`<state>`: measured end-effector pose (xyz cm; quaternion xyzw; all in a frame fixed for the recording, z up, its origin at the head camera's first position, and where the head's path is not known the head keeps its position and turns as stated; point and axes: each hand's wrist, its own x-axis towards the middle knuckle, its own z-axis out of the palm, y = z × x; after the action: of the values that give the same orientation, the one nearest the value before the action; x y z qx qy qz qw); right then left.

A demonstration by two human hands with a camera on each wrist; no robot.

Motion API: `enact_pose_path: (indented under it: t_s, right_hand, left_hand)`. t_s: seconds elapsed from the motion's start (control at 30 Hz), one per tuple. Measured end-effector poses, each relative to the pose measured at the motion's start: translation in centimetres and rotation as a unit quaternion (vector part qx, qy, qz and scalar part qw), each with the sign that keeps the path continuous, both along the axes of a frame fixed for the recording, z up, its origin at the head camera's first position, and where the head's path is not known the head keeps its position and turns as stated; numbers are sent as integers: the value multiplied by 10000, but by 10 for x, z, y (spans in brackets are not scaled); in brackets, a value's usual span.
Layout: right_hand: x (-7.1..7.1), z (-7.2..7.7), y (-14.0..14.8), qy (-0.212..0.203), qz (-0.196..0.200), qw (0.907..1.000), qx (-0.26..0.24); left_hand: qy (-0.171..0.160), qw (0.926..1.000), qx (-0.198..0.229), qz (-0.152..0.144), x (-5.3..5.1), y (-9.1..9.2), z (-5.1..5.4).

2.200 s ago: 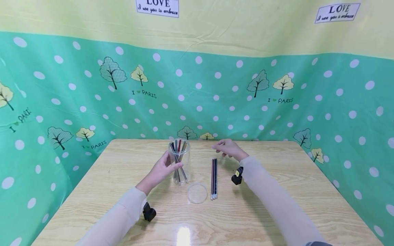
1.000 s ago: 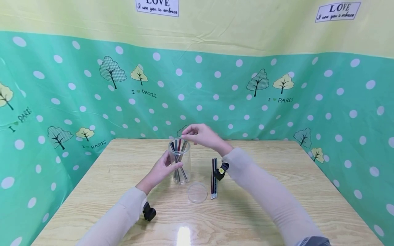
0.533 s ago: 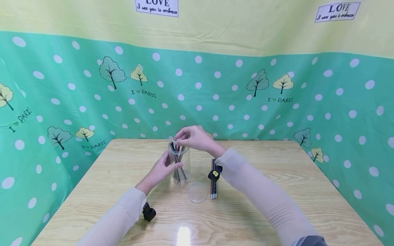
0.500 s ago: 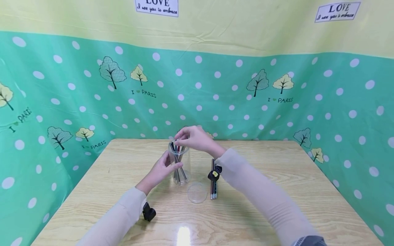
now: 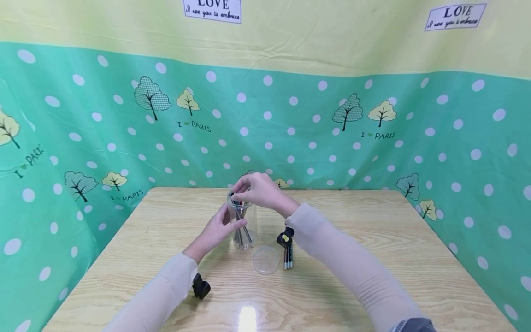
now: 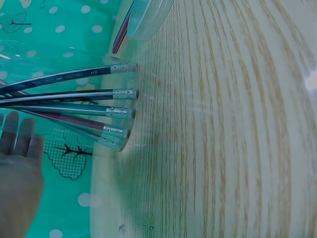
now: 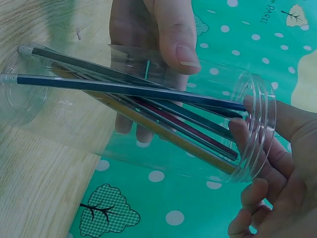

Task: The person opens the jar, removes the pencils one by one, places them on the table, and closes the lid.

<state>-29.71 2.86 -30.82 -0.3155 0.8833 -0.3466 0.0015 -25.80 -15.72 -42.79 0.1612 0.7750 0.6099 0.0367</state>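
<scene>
A clear plastic jar (image 7: 74, 144) stands on the table with several pencils (image 7: 168, 119) leaning inside, eraser ends down. My left hand (image 5: 215, 229) holds the jar from its left side, thumb in front and fingers behind. From above, my right hand (image 5: 261, 191) reaches into the mouth of the jar. In the right wrist view, its fingertips are inside the rim and pinch the upper end of a dark blue pencil (image 7: 129, 89). The left wrist view shows the silver ferrules of the pencils (image 6: 121, 94) near the jar's bottom.
A round clear lid (image 5: 266, 260) lies on the wooden table (image 5: 224, 299) in front of the jar. To its right lie several dark pencils (image 5: 288, 260) side by side, partly hidden by the right wrist camera (image 5: 284, 238). A green dotted curtain (image 5: 290, 110) hangs behind.
My right hand has moved left from beyond the loose pencils to the jar's mouth, then lowered its fingers into it around a pencil. The left hand and jar have stayed in place.
</scene>
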Motion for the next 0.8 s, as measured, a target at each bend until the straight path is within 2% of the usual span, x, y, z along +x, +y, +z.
enact_pose_path:
  t_s: [0.2,0.47,0.67,0.8]
  right_hand:
    - [2,-1,-3,139,-110,9996,214]
    - [4,2,-6,567,-174,9945,866]
    - [6,4,-5,582,-148,9937,941]
    - [5,4,-2,379,-57,9967,710]
  left_hand:
    - [24,10000,29,-71,1,-1,0]
    - [54,10000,-39,-61,2,-1,0]
    - [92,9999,-39,-49,1,-1,-1]
    - [133,9999,-7,-49,0,0,-1]
